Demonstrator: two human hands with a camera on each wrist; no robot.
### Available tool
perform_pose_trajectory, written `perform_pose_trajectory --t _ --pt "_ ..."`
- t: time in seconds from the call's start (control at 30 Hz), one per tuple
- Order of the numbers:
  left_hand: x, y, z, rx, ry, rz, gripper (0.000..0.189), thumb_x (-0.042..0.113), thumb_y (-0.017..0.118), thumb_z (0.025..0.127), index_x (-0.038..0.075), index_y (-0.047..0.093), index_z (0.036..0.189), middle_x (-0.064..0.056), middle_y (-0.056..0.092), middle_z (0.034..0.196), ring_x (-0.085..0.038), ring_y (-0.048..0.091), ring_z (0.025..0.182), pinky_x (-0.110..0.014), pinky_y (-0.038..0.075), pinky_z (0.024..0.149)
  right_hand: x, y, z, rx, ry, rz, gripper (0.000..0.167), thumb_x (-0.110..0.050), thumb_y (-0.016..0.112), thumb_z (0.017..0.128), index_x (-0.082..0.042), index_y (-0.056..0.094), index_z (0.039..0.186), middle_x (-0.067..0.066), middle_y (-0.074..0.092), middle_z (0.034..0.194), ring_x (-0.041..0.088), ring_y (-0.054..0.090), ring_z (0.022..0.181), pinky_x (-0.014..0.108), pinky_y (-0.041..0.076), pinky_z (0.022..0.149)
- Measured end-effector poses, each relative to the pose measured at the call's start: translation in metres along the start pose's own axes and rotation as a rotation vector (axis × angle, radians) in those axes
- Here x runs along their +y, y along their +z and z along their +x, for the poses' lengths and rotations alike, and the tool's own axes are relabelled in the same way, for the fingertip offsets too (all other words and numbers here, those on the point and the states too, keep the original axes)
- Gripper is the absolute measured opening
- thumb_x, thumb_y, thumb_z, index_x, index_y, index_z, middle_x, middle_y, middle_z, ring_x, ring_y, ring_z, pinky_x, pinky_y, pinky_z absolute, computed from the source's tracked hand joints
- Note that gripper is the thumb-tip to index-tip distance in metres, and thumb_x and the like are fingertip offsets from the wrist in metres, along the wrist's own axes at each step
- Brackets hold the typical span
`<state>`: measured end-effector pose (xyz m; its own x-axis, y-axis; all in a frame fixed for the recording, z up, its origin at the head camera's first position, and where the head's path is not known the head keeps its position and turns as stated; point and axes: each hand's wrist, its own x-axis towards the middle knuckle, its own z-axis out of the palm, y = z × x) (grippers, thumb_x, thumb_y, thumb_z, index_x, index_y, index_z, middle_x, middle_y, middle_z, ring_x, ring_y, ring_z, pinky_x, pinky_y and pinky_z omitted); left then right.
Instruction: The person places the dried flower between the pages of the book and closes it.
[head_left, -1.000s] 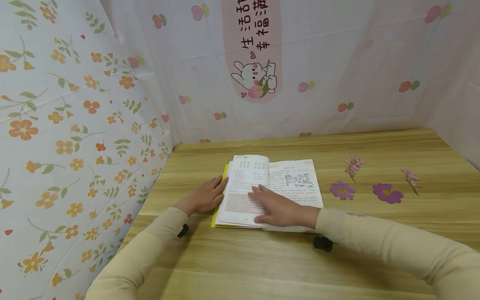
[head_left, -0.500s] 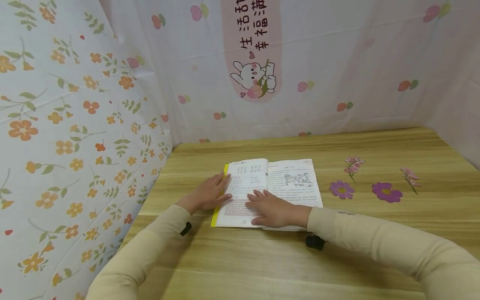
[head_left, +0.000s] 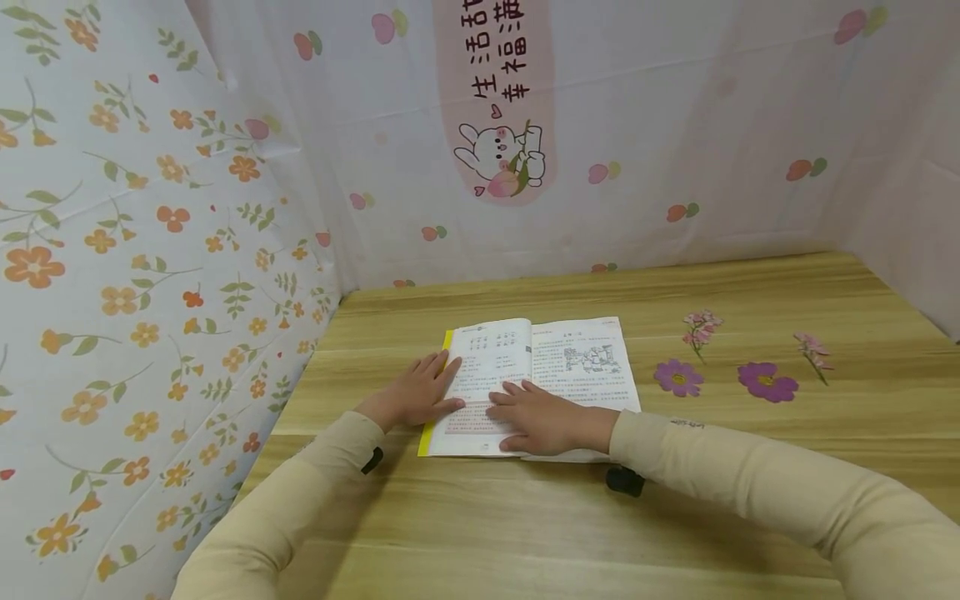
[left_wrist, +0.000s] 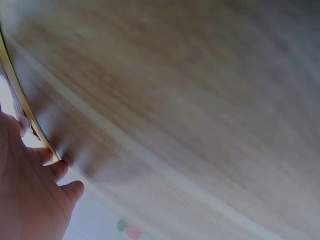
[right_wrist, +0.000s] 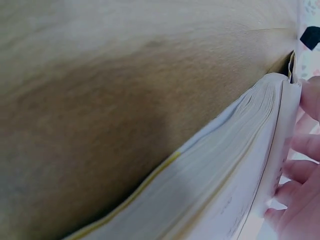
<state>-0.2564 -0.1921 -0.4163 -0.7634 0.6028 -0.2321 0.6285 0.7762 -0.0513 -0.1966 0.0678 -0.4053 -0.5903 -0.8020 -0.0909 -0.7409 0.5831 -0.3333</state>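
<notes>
An open book (head_left: 581, 387) with printed white pages and a yellow cover edge lies on the wooden table. My left hand (head_left: 416, 393) rests at its left edge, fingers spread, the thumb over the left page. In the left wrist view the left fingertips (left_wrist: 59, 170) sit along the yellow cover edge. My right hand (head_left: 543, 421) lies flat with fingers extended across the lower left page near the spine. The right wrist view shows the book's thick page block (right_wrist: 220, 165) side-on, with the right fingers (right_wrist: 300, 171) against the page.
To the right of the book lie two purple flowers (head_left: 678, 378) and two pink flower sprigs (head_left: 702, 329) on the table (head_left: 525, 533). A floral curtain (head_left: 150, 250) borders the left side. Behind the table hangs a pale cloth (head_left: 637, 100) with a rabbit print.
The raised left page has settled flatter onto the book. My right hand has slid slightly left, and my left thumb has come over the page edge.
</notes>
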Motion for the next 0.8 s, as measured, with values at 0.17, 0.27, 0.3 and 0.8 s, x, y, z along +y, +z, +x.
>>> perform_pose_trajectory --t 0.17,0.27,0.3,0.8 --pt "0.000 0.001 -0.001 0.020 0.015 -0.015 0.077 0.053 0.038 0.102 0.000 0.017 0.154 -0.028 0.017 0.155 -0.042 0.020 0.141 -0.052 0.018 0.113 0.001 -0.005 -0.004 0.059 -0.010 0.030 0.060 -0.034 0.060 0.097 -0.002 0.044 0.145 0.018 0.037 0.151 0.036 0.026 0.141 0.051 0.019 0.113" --pt "0.000 0.002 0.000 0.033 0.016 -0.018 0.077 0.053 0.039 0.101 0.000 0.018 0.154 -0.028 0.018 0.155 -0.043 0.021 0.141 -0.052 0.019 0.112 0.004 -0.012 -0.011 0.132 -0.013 0.058 0.059 -0.031 0.061 0.097 -0.001 0.044 0.145 0.019 0.039 0.149 0.036 0.030 0.140 0.050 0.023 0.112" --pt "0.000 0.003 0.000 0.029 0.012 -0.016 0.077 0.053 0.038 0.101 0.001 0.017 0.154 -0.028 0.018 0.155 -0.042 0.020 0.141 -0.052 0.019 0.112 0.005 -0.015 -0.014 0.159 -0.009 0.080 0.058 -0.031 0.061 0.097 -0.002 0.044 0.144 0.019 0.040 0.149 0.035 0.031 0.139 0.050 0.024 0.111" --pt "0.000 0.000 -0.001 0.003 0.006 -0.029 0.078 0.055 0.035 0.101 0.003 0.014 0.155 -0.026 0.015 0.156 -0.041 0.017 0.143 -0.051 0.017 0.113 0.050 -0.032 -0.089 0.549 0.157 0.387 0.044 -0.015 0.068 0.093 0.001 0.056 0.133 0.018 0.058 0.132 0.034 0.059 0.114 0.050 0.048 0.090"
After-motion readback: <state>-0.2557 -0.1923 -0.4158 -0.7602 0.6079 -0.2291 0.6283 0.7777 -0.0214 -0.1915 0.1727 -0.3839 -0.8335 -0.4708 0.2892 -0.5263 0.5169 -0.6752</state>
